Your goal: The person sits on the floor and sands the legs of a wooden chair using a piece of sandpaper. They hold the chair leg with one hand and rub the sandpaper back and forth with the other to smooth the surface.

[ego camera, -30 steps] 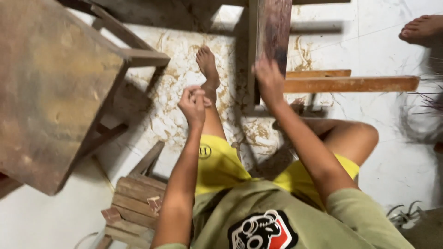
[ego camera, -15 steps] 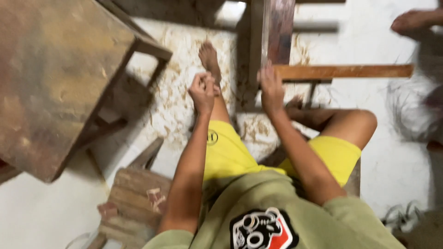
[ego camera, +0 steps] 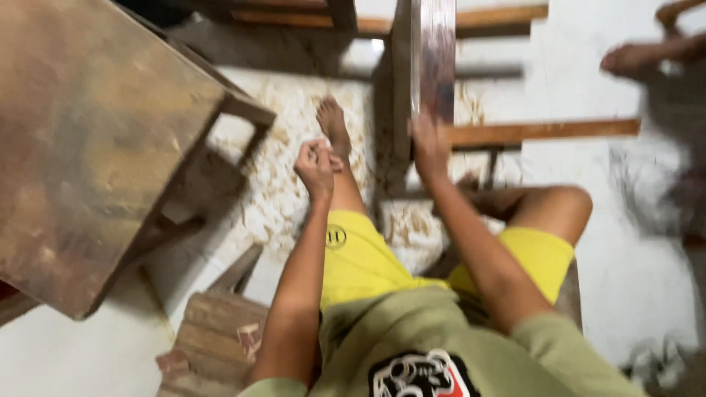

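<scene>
I sit low on a pale floor (ego camera: pixel 66 353), and everything here I place against the tall dark upright wooden post (ego camera: pixel 434 66) ahead of me. Nearest to me, well left of the post, lies a small slatted wooden pallet (ego camera: pixel 213 338). Farther left looms a big worn brown wooden table top (ego camera: pixel 88 140). Pale wood shavings (ego camera: pixel 279 184) cover the floor at the post's foot, around my bare foot (ego camera: pixel 332 121). My left hand (ego camera: pixel 318 165) hovers over my shin, just left of the post, fingers curled together into a loose fist; whether it pinches anything I cannot tell through the blur. My right hand (ego camera: pixel 428 147) lies flat against the post's lower part, fingers spread, pressing rather than clasping. A light wooden crossbar (ego camera: pixel 544 131) runs right from the post.
</scene>
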